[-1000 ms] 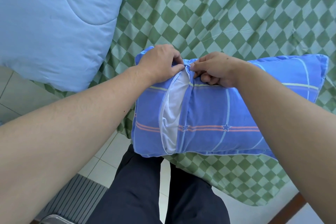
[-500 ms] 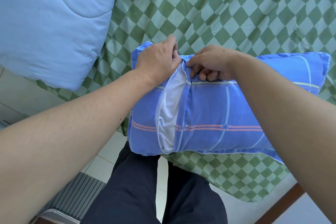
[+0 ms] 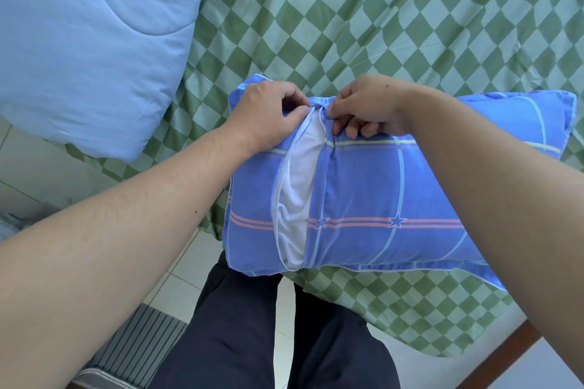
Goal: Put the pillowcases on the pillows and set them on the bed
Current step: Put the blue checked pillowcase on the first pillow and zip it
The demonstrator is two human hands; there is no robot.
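Pillowcase (image 3: 395, 199) lies on green-checked bed sheet (image 3: 347, 25) above tiled floor (image 3: 189, 287).

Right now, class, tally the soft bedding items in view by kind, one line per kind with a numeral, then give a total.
Pillow (white, showing through the open gap): 1
Pillowcase (blue plaid): 1
Quilt (light blue): 1
Bedsheet (green checked): 1
Total: 4

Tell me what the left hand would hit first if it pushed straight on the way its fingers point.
The left hand points right, pinching the pillowcase at the top of its open slit. Going on, it would likely meet the right hand first, just across that opening; depth is hard to judge.
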